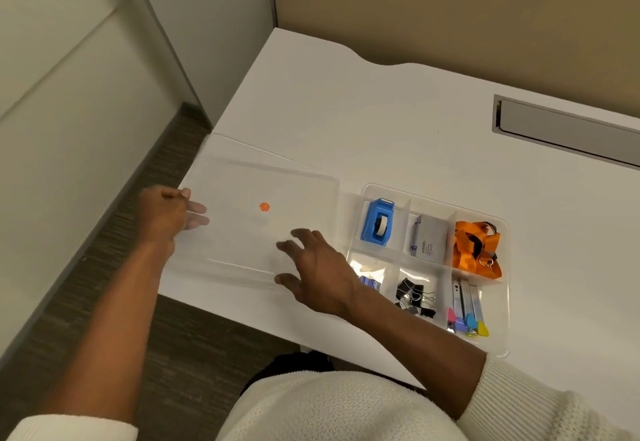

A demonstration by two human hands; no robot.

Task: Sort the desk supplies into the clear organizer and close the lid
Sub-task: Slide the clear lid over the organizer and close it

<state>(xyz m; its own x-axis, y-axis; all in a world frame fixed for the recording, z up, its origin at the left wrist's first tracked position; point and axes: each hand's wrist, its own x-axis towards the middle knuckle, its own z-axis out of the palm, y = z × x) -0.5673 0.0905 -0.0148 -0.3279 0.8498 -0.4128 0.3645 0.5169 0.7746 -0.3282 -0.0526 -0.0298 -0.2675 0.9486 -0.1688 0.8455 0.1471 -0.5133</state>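
The clear organizer (504,288) sits on the white desk at the right, its compartments holding a blue tape dispenser (377,220), a grey box (431,239), an orange lanyard (476,250), black binder clips (414,296), several coloured-tipped items (467,309) and a small blue packet (370,281). Its clear lid (277,177) with an orange dot sticker (264,206) lies flat to the organizer's left. My left hand (166,213) grips the lid's left edge, fingers under the plastic. My right hand (317,272) rests spread on the lid's near right corner.
The desk's left edge runs right beside the lid, with dark carpet (121,250) below. A grey cable slot (568,128) is set into the desk at the far right. A tan partition (450,7) stands behind the desk.
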